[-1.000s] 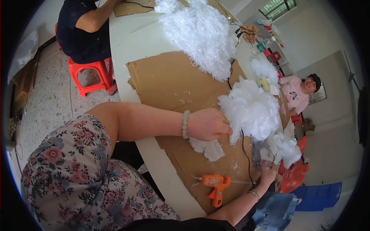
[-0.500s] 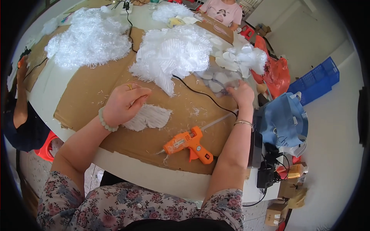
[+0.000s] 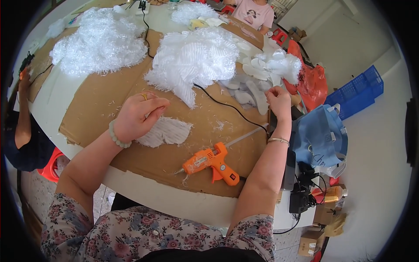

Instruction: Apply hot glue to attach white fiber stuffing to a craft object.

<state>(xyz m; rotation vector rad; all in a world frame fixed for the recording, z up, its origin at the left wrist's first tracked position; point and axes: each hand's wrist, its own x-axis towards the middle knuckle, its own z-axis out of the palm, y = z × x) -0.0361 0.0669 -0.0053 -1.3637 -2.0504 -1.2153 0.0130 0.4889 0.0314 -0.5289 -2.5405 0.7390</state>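
While my left hand (image 3: 137, 115) curls, contents unclear, right hand (image 3: 279, 103) pinches elongated greyish-white fabric-like piece (image 3: 258, 96); likely light, bendable, best edge-held.

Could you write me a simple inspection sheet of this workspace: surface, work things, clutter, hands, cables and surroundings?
Surface: white table, partly covered by cardboard.
Work things: orange glue gun lying on the cardboard; white piece beyond it; two large fluffy white piles, left pile and middle pile.
Clutter: white scraps on the cardboard.
Hands: left hand curled beside the white piece, grip unclear; right hand with fingertips by a pale piece, grip unclear.
Cables: black cable crossing the cardboard; tangled wires at right.
Surroundings: blue bag, red bag, blue basket; person in pink across the table.
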